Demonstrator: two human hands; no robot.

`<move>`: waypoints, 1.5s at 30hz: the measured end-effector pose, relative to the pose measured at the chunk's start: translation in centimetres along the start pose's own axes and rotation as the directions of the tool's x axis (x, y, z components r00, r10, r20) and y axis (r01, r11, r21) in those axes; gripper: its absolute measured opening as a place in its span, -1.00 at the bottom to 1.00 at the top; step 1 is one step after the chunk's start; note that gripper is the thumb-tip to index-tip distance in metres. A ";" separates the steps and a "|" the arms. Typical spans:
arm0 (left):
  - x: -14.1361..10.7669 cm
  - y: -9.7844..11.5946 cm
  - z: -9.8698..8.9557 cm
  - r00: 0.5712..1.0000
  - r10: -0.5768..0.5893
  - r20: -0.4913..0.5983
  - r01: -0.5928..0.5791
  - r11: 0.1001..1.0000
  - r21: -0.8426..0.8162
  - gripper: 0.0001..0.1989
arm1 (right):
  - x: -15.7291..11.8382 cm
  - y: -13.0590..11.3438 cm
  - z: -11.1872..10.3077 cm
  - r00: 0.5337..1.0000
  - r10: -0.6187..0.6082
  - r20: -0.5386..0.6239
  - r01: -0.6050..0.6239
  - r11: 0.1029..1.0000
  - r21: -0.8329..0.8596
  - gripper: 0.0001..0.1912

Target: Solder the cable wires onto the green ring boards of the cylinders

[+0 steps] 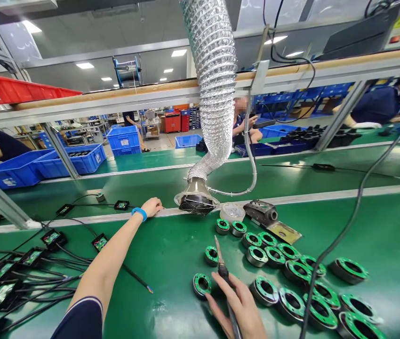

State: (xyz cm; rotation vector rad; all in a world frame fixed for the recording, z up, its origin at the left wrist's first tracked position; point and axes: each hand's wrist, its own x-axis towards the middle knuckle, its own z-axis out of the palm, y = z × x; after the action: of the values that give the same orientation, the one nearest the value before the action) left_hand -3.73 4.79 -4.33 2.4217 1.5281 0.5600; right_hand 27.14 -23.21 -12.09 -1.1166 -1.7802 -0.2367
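My right hand grips a soldering iron, its tip pointing away from me over the green mat. Close to that hand's fingertips sits a ring-shaped part with a green circuit board; whether they touch it I cannot tell. Another such ring lies just left of the iron's tip. My left hand, with a blue band at the wrist, reaches out to the metal rail at the bench's back. Its fingers are curled together, and what they hold, if anything, is too small to make out.
Several more green-topped rings cover the right side. Black boxes with cables crowd the left. A fume duct hangs down to a fan. Behind it are a tape roll and an iron stand. A grey cable crosses the right.
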 end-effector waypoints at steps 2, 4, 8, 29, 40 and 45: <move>-0.4 0.4 -0.6 0.997 -0.025 -0.075 0.022 0.999 -0.042 -0.70 | 0.4 -0.1 0.1 1.000 -0.026 0.006 0.026 1.000 0.013 -0.59; -1.1 1.1 -1.7 0.988 -0.046 -0.150 0.035 0.996 -0.079 -0.72 | 0.8 -0.3 0.2 0.999 -0.053 0.009 0.053 0.998 0.029 -0.61; -3.6 3.5 -4.4 0.976 -0.073 -0.207 0.039 0.986 -0.161 -0.69 | 1.6 -1.4 0.6 0.998 -0.041 0.041 0.038 0.997 0.065 -0.64; -18.2 19.3 2.5 0.976 -0.101 0.192 0.217 0.525 -0.823 -0.71 | 4.1 -6.4 -0.8 0.841 0.525 0.133 -0.480 0.609 0.632 -0.72; -19.3 19.8 3.1 0.993 -0.099 0.071 0.119 0.651 -0.750 -0.80 | 3.6 -7.4 -0.3 0.659 0.722 0.212 -0.602 0.337 0.724 -0.77; -19.6 20.1 3.4 0.968 -0.201 0.149 0.233 0.509 -0.829 -0.72 | 3.1 -8.4 0.2 0.603 0.787 0.128 -0.619 0.361 0.698 -0.81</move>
State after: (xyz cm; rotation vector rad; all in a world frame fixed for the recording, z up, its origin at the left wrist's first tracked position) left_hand 6.56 -21.49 -3.61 1.4374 1.1048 0.9267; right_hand 20.24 -25.96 -7.11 -1.1155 -0.8484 0.7760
